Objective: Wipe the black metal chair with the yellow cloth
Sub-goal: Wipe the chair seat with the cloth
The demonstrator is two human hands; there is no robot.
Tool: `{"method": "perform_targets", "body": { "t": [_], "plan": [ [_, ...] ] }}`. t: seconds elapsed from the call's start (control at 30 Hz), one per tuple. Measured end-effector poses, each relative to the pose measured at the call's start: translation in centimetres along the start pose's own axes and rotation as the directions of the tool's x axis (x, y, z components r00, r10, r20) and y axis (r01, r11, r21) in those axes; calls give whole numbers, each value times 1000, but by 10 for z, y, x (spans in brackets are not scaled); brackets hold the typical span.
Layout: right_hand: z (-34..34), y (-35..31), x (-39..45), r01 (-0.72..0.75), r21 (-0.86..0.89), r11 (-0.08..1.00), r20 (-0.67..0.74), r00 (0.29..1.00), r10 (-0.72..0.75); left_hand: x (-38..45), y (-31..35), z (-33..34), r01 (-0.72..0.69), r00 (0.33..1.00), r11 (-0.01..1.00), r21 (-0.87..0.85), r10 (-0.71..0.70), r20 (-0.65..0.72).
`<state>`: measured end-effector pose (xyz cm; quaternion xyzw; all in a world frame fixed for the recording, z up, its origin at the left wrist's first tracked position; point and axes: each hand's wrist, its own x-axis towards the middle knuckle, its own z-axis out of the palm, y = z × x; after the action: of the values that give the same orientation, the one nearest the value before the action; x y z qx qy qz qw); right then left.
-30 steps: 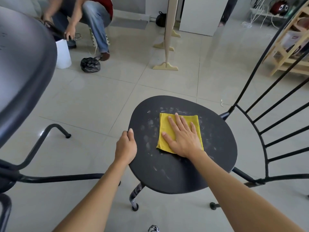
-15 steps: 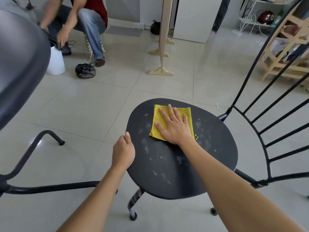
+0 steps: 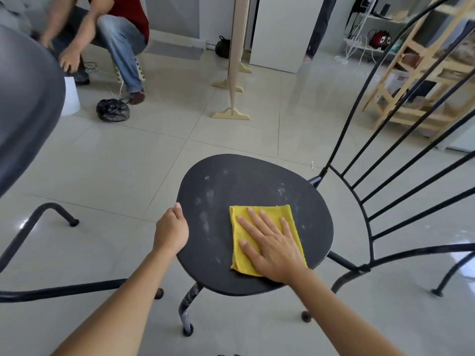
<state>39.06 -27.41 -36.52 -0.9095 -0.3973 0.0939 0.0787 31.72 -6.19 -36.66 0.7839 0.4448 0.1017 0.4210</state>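
The black metal chair stands in front of me, its round seat marked with pale dusty smears and its barred backrest rising on the right. A folded yellow cloth lies flat on the near right part of the seat. My right hand presses down on the cloth with fingers spread. My left hand grips the seat's left edge, thumb on top.
A second black chair looms at the left, its legs on the tiled floor. A seated person works at the far left beside a white bucket and a black bag. A wooden stand and wooden shelf stand behind.
My right hand has slid the cloth from the far edge of the seat back toward me and to the right. My left hand keeps its hold on the seat edge.
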Motion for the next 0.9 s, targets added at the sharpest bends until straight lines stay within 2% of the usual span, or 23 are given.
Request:
{"method": "perform_targets", "body": {
  "t": [0.23,0.37,0.5,0.6,0.77,0.9],
  "plan": [
    [-13,52,45,-188,-35,982,-4,982,188,4,-5,2,33,999,995,-97,-30,31],
    [-18,51,99,-234,-32,972,-18,972,234,7,-7,5,26,1000,991,-132,-26,6],
    [-13,24,127,-176,-20,984,-10,984,176,10,-9,5,23,1000,988,-151,-21,11],
    [-2,-8,121,-60,-24,998,-10,998,60,11,-10,4,29,999,986,-164,-25,26],
    [8,-39,72,50,19,999,-4,999,-50,6,-5,0,44,999,989,-142,-41,24],
    [7,-25,21,75,11,997,1,997,-75,-1,2,-1,44,999,993,-109,-41,32]
  ]
}}
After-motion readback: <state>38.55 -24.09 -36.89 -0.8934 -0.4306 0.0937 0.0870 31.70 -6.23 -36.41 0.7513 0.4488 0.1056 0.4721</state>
